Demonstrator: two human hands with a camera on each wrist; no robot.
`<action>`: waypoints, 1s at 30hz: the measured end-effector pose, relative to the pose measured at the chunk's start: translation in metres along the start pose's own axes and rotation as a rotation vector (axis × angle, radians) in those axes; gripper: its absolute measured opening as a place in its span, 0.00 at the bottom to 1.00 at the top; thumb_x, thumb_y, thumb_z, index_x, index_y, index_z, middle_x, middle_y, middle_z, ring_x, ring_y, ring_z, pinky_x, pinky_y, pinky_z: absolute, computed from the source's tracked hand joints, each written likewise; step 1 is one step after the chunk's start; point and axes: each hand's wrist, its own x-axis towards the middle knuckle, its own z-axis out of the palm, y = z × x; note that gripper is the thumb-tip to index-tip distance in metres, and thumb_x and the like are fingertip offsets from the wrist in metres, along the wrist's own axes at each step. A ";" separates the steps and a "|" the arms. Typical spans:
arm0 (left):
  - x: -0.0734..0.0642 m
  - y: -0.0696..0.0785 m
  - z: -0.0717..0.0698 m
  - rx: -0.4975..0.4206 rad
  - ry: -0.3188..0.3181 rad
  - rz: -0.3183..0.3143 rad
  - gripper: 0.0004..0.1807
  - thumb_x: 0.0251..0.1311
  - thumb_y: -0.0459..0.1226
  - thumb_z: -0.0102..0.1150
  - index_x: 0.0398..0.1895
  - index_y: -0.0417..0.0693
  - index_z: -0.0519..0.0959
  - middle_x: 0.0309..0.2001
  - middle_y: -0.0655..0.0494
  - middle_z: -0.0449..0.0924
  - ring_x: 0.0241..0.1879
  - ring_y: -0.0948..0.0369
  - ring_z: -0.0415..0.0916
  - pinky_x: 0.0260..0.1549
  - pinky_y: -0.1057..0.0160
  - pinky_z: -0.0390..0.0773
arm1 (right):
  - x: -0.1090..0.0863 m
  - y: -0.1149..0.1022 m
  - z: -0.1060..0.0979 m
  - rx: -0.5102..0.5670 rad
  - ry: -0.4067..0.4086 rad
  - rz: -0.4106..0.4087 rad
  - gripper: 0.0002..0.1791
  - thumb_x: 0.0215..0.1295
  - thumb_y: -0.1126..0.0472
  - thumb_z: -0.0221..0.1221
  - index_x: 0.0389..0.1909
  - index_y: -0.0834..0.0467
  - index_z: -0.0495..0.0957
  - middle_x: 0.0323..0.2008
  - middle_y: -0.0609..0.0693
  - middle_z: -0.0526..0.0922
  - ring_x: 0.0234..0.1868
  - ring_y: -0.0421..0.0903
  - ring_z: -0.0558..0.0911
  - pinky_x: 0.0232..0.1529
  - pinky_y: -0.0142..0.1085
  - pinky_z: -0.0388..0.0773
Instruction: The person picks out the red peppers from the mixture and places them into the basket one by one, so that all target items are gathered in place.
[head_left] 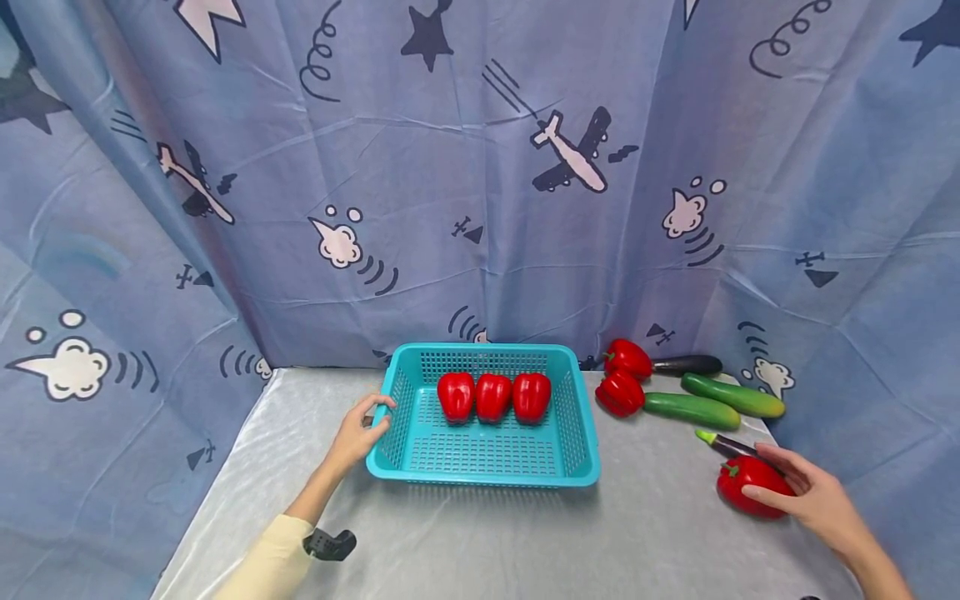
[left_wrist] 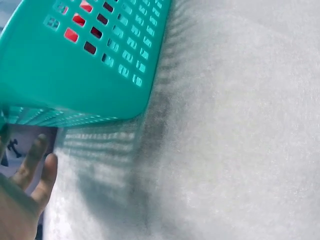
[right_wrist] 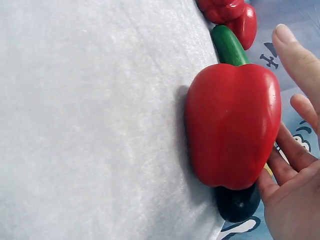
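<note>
My left hand (head_left: pixel 360 433) is at the left end of a turquoise plastic basket (head_left: pixel 480 480), fingertips right at its rim. In the left wrist view its fingers (left_wrist: pixel 46 180) are spread below the basket's corner. Three red bell peppers (head_left: pixel 493 398) stand in a row inside the basket, toward the back. On the right, my right hand (head_left: pixel 813 500) reaches around another red bell pepper (head_left: pixel 738 475) lying on the table. The right wrist view shows the fingers spread beside this pepper (right_wrist: pixel 232 125), thumb side apart from it. A dark eggplant (head_left: pixel 726 447) with a green stem lies just behind the pepper.
Two more red bell peppers (head_left: pixel 621 393) lie right of the basket. Beside them are two green cucumbers (head_left: pixel 690 408) and another dark eggplant (head_left: pixel 686 365). The table has a pale cloth (head_left: pixel 480 542). A blue patterned curtain (head_left: pixel 420 208) closes off the back and sides.
</note>
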 end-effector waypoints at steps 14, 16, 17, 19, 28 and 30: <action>0.008 -0.032 0.002 0.012 0.015 0.051 0.14 0.59 0.20 0.60 0.48 0.35 0.80 0.75 0.34 0.55 0.53 0.34 0.77 0.40 0.44 0.80 | 0.002 0.002 -0.002 -0.080 -0.043 0.097 0.41 0.64 0.52 0.71 0.70 0.70 0.66 0.58 0.56 0.75 0.42 0.20 0.70 0.38 0.25 0.77; 0.008 -0.032 0.001 -0.006 0.004 0.055 0.15 0.59 0.20 0.61 0.48 0.34 0.80 0.75 0.33 0.55 0.51 0.34 0.78 0.38 0.45 0.81 | 0.002 0.001 -0.003 -0.089 -0.058 0.112 0.42 0.64 0.50 0.70 0.70 0.69 0.65 0.61 0.64 0.72 0.42 0.21 0.70 0.38 0.27 0.78; 0.008 -0.031 0.000 -0.020 -0.005 0.059 0.15 0.59 0.20 0.61 0.49 0.33 0.80 0.75 0.33 0.55 0.50 0.33 0.78 0.38 0.44 0.81 | 0.002 0.001 -0.003 -0.096 -0.066 0.119 0.42 0.64 0.49 0.70 0.70 0.69 0.65 0.62 0.67 0.71 0.42 0.23 0.70 0.38 0.28 0.78; 0.008 -0.029 -0.001 -0.029 -0.025 0.059 0.15 0.59 0.20 0.62 0.50 0.32 0.80 0.74 0.32 0.54 0.49 0.33 0.78 0.38 0.44 0.82 | 0.003 0.000 -0.005 -0.111 -0.084 0.131 0.43 0.64 0.48 0.70 0.70 0.69 0.65 0.63 0.70 0.69 0.43 0.25 0.70 0.38 0.31 0.79; 0.012 -0.030 -0.002 0.024 -0.010 0.063 0.14 0.60 0.22 0.64 0.50 0.33 0.81 0.74 0.36 0.57 0.55 0.34 0.75 0.44 0.40 0.80 | 0.002 0.001 -0.004 -0.156 -0.093 0.093 0.43 0.63 0.50 0.71 0.69 0.69 0.66 0.61 0.72 0.70 0.46 0.36 0.74 0.37 0.35 0.80; 0.011 -0.031 0.001 0.015 0.010 0.069 0.14 0.60 0.22 0.63 0.50 0.32 0.81 0.75 0.37 0.58 0.58 0.35 0.73 0.47 0.37 0.77 | 0.002 0.001 -0.003 -0.160 -0.088 0.088 0.42 0.62 0.51 0.72 0.69 0.70 0.66 0.61 0.72 0.70 0.48 0.46 0.76 0.37 0.34 0.80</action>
